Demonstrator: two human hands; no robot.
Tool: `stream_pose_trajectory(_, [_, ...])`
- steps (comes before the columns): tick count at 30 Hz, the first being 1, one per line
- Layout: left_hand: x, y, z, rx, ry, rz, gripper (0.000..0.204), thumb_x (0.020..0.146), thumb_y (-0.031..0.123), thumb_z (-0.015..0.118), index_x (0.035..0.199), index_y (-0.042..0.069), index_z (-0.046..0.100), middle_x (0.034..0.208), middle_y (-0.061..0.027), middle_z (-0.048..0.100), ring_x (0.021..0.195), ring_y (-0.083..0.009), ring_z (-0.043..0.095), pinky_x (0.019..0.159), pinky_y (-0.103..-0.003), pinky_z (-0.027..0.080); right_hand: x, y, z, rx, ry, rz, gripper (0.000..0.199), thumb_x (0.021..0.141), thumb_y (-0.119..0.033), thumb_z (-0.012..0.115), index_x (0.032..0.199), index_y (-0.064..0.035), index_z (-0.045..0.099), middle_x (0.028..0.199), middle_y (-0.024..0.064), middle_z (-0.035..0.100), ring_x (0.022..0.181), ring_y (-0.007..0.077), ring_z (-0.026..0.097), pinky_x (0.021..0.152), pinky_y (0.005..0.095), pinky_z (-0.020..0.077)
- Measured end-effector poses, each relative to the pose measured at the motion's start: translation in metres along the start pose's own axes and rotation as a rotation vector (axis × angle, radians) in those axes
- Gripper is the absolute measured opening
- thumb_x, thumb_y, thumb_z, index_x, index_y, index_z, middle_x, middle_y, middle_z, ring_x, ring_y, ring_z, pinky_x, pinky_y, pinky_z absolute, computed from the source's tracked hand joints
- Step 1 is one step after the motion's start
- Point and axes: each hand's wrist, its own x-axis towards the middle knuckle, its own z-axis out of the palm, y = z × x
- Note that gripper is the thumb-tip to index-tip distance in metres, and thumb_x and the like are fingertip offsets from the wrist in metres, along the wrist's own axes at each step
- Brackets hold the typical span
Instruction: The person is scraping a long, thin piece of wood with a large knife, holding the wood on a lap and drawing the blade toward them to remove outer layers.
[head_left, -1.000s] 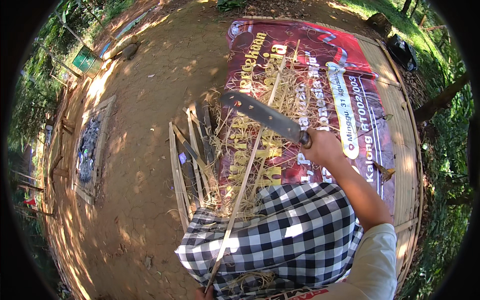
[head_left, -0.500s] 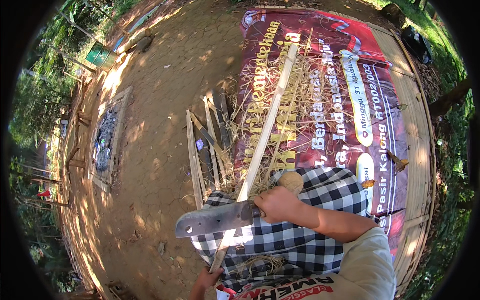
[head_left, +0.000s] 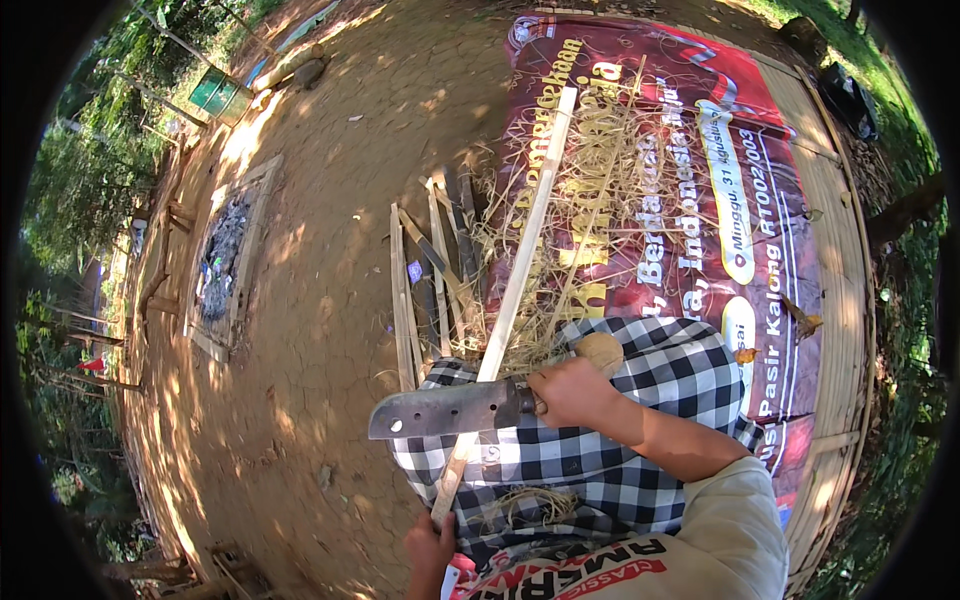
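Head cam from where I'm watching: right hand [head_left: 572,390] is clenched around the handle of a big cleaver-type blade [head_left: 448,410], which lies flat across a long bamboo strip [head_left: 505,320]. Left hand [head_left: 432,548] grips the strip's near end at the bottom edge. The strip runs over a checkered cloth [head_left: 600,460] on the lap, out toward a red banner [head_left: 700,180] littered with shavings [head_left: 560,230].

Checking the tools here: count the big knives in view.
1. A single cleaver-like knife is gripped in the right hand, its blade lying across the long bamboo stick that the left hand holds. Others may be hidden under the straw.
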Motion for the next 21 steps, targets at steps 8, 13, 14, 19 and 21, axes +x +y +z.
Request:
stream_pose_trajectory(8, [0.010,-0.012,-0.016,-0.499,-0.523,-0.180,0.038,0.090,0.029,0.063,0.071,-0.003,0.058,0.058,-0.0019,0.051,0.059,-0.0108,0.045,0.052,-0.033,0.040,-0.003,-0.013,-0.014,0.065,-0.028,-0.010,0.022,0.063,-0.021,0.068,0.075,-0.0060,0.058,0.070,0.0100,0.061,0.064,0.0286,0.064,0.059,0.0388,0.0512])
stream_pose_trajectory(13, [0.015,-0.006,-0.018,-0.531,-0.580,-0.180,0.042,0.092,0.032,0.062,0.068,-0.003,0.056,0.057,-0.0001,0.049,0.058,-0.0099,0.043,0.051,-0.033,0.038,-0.008,-0.007,-0.008,0.001,-0.038,-0.050,0.020,0.062,-0.020,0.067,0.073,-0.0065,0.058,0.067,0.0098,0.060,0.063,0.0288,0.064,0.058,0.0395,0.0508])
stream_pose_trajectory(14, [0.016,-0.007,-0.017,-0.537,-0.590,-0.195,0.043,0.092,0.032,0.061,0.067,-0.003,0.056,0.057,0.0001,0.048,0.058,-0.0099,0.043,0.051,-0.033,0.038,-0.006,-0.001,-0.010,-0.032,-0.055,-0.075,0.020,0.064,-0.021,0.068,0.075,-0.0059,0.059,0.067,0.0102,0.061,0.063,0.0286,0.065,0.059,0.0393,0.0515])
stream_pose_trajectory(19, [0.018,-0.015,-0.015,-0.574,-0.647,-0.219,0.044,0.093,0.034,0.060,0.070,-0.003,0.059,0.057,-0.0010,0.051,0.057,-0.0108,0.045,0.052,-0.033,0.039,0.010,0.046,-0.034,-0.120,0.028,0.162,0.020,0.061,-0.020,0.067,0.071,-0.0056,0.059,0.066,0.0122,0.061,0.061,0.0317,0.064,0.057,0.0404,0.0509])
stream_pose_trajectory(21, [0.027,-0.003,-0.021,-0.489,-0.672,-0.236,0.041,0.093,0.032,0.061,0.074,-0.005,0.063,0.056,-0.0036,0.054,0.057,-0.0112,0.048,0.053,-0.033,0.042,0.011,0.068,-0.045,-0.123,0.088,0.254,0.017,0.060,-0.018,0.064,0.070,-0.0054,0.059,0.066,0.0146,0.062,0.060,0.0345,0.063,0.056,0.0420,0.0507])
